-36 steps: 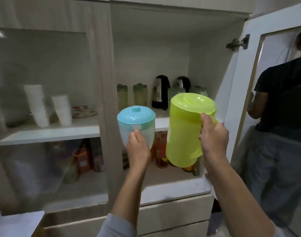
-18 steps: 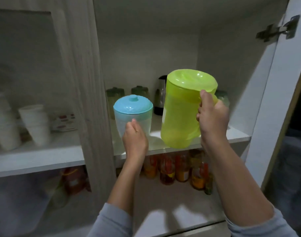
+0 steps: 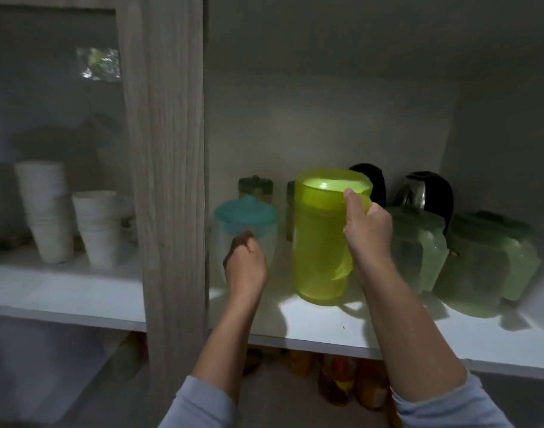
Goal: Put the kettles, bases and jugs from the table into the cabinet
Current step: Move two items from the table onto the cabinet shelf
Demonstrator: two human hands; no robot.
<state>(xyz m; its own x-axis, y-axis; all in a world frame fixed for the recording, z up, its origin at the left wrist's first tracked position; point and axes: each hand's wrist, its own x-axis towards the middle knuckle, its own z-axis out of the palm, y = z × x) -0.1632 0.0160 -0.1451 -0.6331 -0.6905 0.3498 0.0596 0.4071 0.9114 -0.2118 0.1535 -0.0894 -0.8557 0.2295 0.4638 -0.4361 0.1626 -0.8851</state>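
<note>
My right hand (image 3: 367,231) grips the handle of a tall lime-green jug (image 3: 321,239), whose base sits on or just above the white cabinet shelf (image 3: 326,329). My left hand (image 3: 245,267) holds a small clear jug with a blue lid (image 3: 245,216) at the shelf's left end, beside the wooden post. Behind them stand two kettles (image 3: 431,189) with black handles and two dark-lidded jars (image 3: 255,187). Two pale green jugs (image 3: 487,257) stand to the right on the same shelf.
A wooden cabinet post (image 3: 168,180) rises just left of my left hand. Stacks of white cups (image 3: 48,211) sit behind the glass door on the left. Bottles and jars (image 3: 351,384) fill the shelf below. The cabinet's interior is dim.
Both hands have pushed forward and down into the cabinet, bringing the two jugs from in front of the shelf onto it. The camera has moved closer.
</note>
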